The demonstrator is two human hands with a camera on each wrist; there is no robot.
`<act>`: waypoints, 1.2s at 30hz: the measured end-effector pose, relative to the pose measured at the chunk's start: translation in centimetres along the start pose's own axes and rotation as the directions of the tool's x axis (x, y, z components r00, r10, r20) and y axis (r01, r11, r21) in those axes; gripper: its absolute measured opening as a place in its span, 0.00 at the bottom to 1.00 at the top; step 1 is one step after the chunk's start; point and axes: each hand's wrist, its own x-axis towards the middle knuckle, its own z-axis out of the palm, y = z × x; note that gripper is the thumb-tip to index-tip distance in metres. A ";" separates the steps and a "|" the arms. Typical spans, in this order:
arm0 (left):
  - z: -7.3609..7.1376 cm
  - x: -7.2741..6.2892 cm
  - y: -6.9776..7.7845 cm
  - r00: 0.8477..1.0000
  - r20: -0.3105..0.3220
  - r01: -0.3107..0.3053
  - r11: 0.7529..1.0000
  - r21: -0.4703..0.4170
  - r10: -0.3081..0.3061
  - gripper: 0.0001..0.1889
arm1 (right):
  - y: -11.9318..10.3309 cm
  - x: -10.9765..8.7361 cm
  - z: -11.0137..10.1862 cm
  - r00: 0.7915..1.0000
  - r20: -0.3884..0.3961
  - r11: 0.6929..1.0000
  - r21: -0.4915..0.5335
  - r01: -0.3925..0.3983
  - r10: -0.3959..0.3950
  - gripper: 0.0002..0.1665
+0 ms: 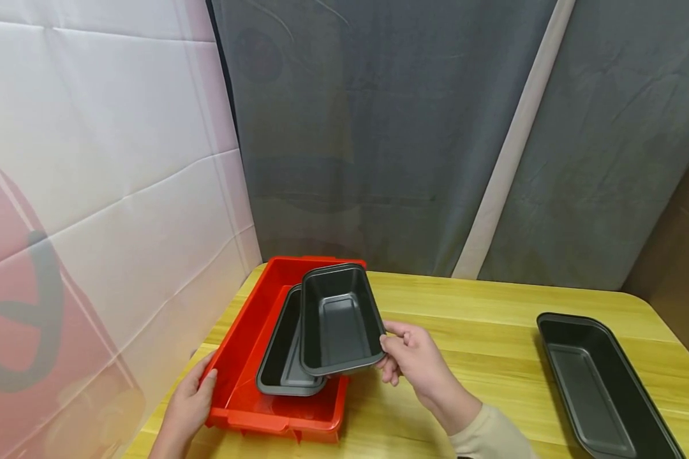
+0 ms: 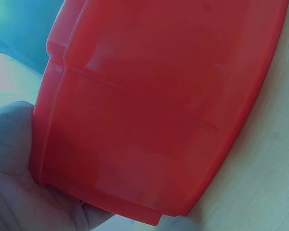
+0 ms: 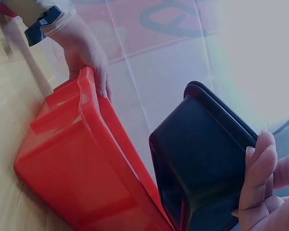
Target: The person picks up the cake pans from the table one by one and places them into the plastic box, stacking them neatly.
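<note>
My left hand (image 1: pixel 188 400) grips the near left corner of a red plastic bin (image 1: pixel 252 421), with the thumb over its rim. In the left wrist view the bin's outer wall (image 2: pixel 139 125) fills most of the picture. My right hand (image 1: pixel 416 363) pinches the right rim of a dark grey loaf pan (image 1: pixel 341 325), thumb on top. This pan is raised and tilted over the bin's right side, its outer underside (image 3: pixel 207 149) showing in the right wrist view. Below it, partly covered, a second dark loaf pan (image 1: pixel 278 357) lies slanted in the bin.
A longer dark loaf pan (image 1: pixel 594 389) stands on the wooden table (image 1: pixel 465 319) at the right. A white printed cloth (image 1: pixel 120 127) hangs along the left side, and a grey curtain (image 1: pixel 379 127) closes off the back. Brown board (image 1: pixel 677 255) stands beyond the right edge.
</note>
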 end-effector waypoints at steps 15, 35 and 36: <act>-0.1 0.0 0.0 1.000 0.010 0.026 1.000 -0.003 -0.026 0.25 | 0.9 1.1 1.8 1.000 -0.002 1.000 0.028 -0.009 0.009 0.25; 0.1 0.1 0.0 0.999 0.001 0.032 0.999 -0.001 -0.032 0.25 | 1.9 2.5 4.6 0.999 -0.021 0.997 0.064 -0.036 0.038 0.26; 0.0 0.1 0.0 0.999 0.002 0.035 0.999 -0.003 -0.035 0.25 | 2.0 2.6 4.7 0.999 -0.023 0.997 0.067 -0.037 0.039 0.26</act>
